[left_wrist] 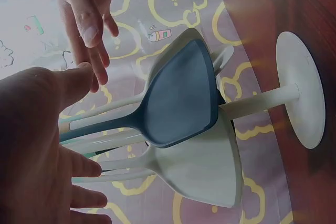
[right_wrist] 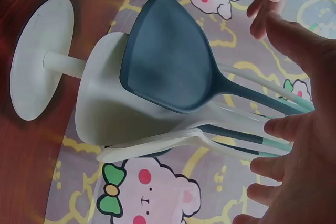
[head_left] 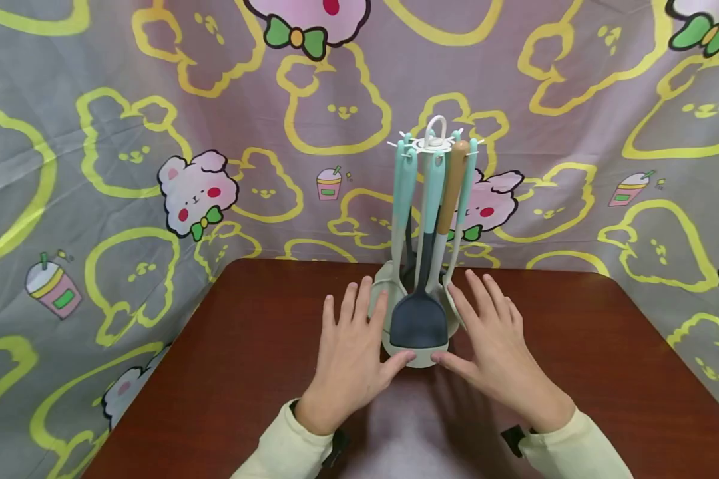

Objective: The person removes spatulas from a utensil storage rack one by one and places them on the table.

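Overlapping a paler spatula (right_wrist: 97, 98), the dark spatula (head_left: 419, 322) fronts a cartoon-print cloth (head_left: 216, 120).

Left hand (head_left: 349, 359) and right hand (head_left: 496, 339), raised side by side with backs visible in the head view. In both, the fingers (head_left: 363, 301) extend forward, spread; the thumbs (head_left: 398, 362) point inward, tips apart. The pale-sleeved left forearm (head_left: 287, 444) and right forearm (head_left: 577, 447) converge.
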A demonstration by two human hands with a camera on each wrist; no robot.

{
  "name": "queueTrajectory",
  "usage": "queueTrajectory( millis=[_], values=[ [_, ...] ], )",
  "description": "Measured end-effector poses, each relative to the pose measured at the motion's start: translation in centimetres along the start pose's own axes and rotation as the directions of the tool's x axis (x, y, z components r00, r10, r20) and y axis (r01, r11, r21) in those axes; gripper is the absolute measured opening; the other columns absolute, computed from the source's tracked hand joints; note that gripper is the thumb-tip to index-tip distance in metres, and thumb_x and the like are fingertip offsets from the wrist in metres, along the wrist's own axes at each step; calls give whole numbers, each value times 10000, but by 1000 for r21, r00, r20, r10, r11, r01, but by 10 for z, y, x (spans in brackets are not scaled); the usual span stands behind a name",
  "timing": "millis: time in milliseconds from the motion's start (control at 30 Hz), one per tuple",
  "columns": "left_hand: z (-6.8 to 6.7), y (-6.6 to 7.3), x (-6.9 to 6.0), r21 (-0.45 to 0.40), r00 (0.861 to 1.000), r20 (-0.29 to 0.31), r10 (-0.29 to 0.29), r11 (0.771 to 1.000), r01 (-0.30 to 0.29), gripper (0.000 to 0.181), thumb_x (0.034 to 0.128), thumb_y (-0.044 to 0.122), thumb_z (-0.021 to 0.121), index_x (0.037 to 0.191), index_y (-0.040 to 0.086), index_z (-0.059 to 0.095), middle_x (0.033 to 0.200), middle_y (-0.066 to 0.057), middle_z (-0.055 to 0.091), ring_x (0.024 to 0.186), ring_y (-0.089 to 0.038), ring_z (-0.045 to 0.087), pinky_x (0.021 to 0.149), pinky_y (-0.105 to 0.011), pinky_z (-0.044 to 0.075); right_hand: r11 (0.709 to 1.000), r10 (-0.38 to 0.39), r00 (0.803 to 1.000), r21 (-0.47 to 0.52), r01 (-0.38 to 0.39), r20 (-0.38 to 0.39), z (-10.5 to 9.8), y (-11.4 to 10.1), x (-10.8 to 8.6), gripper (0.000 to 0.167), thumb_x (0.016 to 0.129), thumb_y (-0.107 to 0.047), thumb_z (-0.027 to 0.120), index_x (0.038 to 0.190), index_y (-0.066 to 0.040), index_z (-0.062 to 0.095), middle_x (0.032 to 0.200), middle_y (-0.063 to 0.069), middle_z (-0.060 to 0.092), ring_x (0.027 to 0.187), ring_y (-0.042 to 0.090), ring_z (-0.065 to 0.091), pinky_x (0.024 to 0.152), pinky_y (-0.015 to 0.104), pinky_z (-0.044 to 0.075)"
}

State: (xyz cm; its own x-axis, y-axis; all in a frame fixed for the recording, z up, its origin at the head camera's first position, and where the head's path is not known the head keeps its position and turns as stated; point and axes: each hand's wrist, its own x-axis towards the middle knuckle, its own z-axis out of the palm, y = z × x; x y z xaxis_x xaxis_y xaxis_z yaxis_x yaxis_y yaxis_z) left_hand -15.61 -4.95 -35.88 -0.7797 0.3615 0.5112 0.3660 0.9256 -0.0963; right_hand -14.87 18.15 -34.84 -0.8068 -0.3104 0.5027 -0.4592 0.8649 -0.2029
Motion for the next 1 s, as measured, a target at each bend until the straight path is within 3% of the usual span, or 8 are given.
queueTrajectory(
  millis=[133,233,333,433,567,900,1000],
  values=[
    [1,-2,-2,-16,1000,-3,10,1000,-10,918,837,751,538,1504,136,395,1593,-148,354,1446,-346,386,1137,-623,301,999,-27,999,20,28,-40,0,1,2,948,715,-386,853,1492,-80,404,1589,222,265,1455,464,192,1013,703,254],
    [2,-3,-3,-47,999,-28,45,998,-46,873,849,708,569,1482,125,428,1578,-148,374,1422,-333,409,1121,-604,334,995,-71,992,57,78,-106,0,2,3,844,715,-282,858,1433,-46,482,1506,227,403,1430,461,265,983,699,301],
    [1,-4,-3,-108,991,-102,90,989,-101,757,861,598,641,1421,108,498,1535,-144,428,1362,-310,463,1083,-550,401,985,-105,978,114,127,-183,-1,3,5,707,718,-171,853,1351,-29,572,1368,190,558,1385,414,388,1003,666,358],
    [0,-6,-4,-185,975,-200,101,973,-139,597,860,449,702,1330,101,578,1480,-126,494,1309,-290,509,1036,-491,461,974,-115,963,163,158,-245,-2,3,6,561,740,-111,828,1264,-36,640,1277,138,630,1312,341,499,1125,414,398],
    [0,-10,-4,-273,959,-277,67,951,-145,455,861,317,719,1252,99,639,1419,-97,554,1295,-276,527,1014,-458,489,960,-141,945,191,203,-294,-4,4,7,427,761,-64,794,1174,-50,688,1225,111,650,1221,287,552,1121,85,276],
    [6,-15,-3,-348,930,-364,55,918,-191,391,846,219,724,1204,74,668,1318,-102,628,1228,-265,568,972,-442,506,959,-127,956,212,186,-263,-7,4,6,335,806,-89,765,1136,-61,711,1186,69,659,1155,216,566,1057,77,319],
    [7,-18,-1,-405,924,-379,51,889,-216,378,840,181,725,1193,56,668,1299,-110,634,1211,-261,580,967,-427,514,959,-123,955,214,184,-269,-6,4,5,342,805,-88,764,1141,-59,710,1176,64,663,1140,205,571,1044,72,328]
  ],
)
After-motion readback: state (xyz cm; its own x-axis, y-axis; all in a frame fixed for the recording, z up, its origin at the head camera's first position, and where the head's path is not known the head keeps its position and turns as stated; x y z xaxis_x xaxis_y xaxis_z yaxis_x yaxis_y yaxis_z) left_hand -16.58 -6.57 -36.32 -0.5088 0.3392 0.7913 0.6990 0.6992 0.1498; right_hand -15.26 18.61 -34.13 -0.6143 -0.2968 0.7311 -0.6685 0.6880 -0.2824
